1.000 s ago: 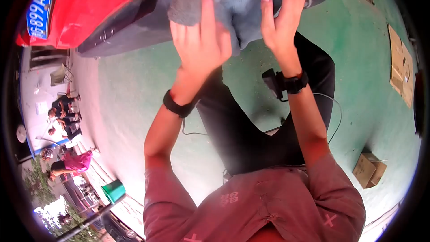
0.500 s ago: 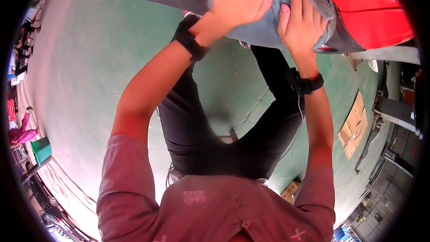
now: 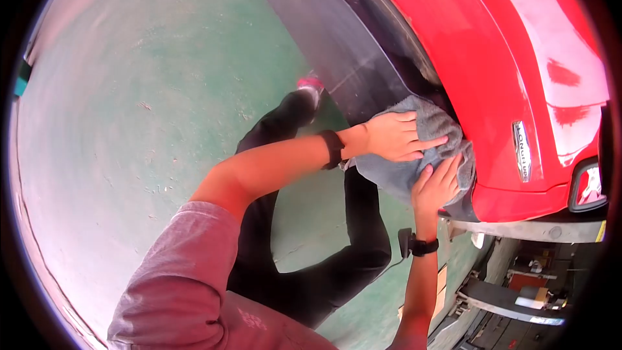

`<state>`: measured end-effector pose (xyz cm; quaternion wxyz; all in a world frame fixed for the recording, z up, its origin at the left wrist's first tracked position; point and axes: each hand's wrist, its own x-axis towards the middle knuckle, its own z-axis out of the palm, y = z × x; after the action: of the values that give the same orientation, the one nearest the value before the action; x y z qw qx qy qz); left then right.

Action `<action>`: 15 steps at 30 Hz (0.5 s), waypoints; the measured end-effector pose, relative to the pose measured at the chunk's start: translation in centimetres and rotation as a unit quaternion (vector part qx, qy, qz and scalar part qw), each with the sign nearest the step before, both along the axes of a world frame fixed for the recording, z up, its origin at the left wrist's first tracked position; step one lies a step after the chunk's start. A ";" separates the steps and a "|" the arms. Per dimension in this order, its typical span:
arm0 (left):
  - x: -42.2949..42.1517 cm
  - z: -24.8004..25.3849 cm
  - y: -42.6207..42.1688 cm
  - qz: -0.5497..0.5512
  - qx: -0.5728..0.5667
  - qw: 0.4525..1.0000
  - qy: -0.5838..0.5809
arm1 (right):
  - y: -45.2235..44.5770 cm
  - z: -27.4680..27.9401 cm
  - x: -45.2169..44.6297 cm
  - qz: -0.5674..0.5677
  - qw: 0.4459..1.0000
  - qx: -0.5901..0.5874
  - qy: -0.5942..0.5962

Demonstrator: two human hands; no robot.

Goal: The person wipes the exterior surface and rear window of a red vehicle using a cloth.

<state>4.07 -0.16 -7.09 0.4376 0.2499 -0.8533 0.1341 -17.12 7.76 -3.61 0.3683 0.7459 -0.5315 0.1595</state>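
A grey-blue cloth lies bunched against the dark lower bumper of a red car. My left hand rests flat on the cloth, its fingers spread and pointing right. Just below it, my right hand presses on the cloth's lower right part with fingers apart and pointing up. The two hands are close together, near the bumper's corner. Both wrists wear black bands, and a small black device sits at the right wrist.
Green floor spreads under the car. My bent legs in black trousers are below the bumper. A metal lift arm runs beside the car at the right, with shelves of equipment lower right. A side mirror shows.
The view has turned, so more of the red car shows at the right. Both hands remain on the cloth, and my left hand now lies more sideways across it.
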 end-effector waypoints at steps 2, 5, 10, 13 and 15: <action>1.4 1.4 -0.2 0.009 -0.101 0.993 0.057 | 0.8 1.9 0.3 0.013 0.999 0.035 0.022; 1.1 0.2 -1.3 0.015 -0.138 0.989 0.055 | 0.5 4.2 -0.7 0.024 0.993 0.083 0.076; 2.9 -1.4 -3.6 0.029 -0.166 0.986 0.002 | -2.1 6.4 1.3 0.084 0.979 0.102 0.154; 7.0 -3.0 -5.5 0.051 -0.178 0.983 0.015 | -3.1 7.2 6.6 0.087 0.970 0.127 0.190; 9.5 -3.9 -6.8 0.064 -0.181 0.980 0.052 | -5.2 7.7 10.5 0.121 0.962 0.117 0.214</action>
<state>13.60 -6.99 -11.03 0.5101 0.2269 -0.7732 0.3008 -6.59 2.56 4.07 0.3620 0.8590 -0.3613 -0.0236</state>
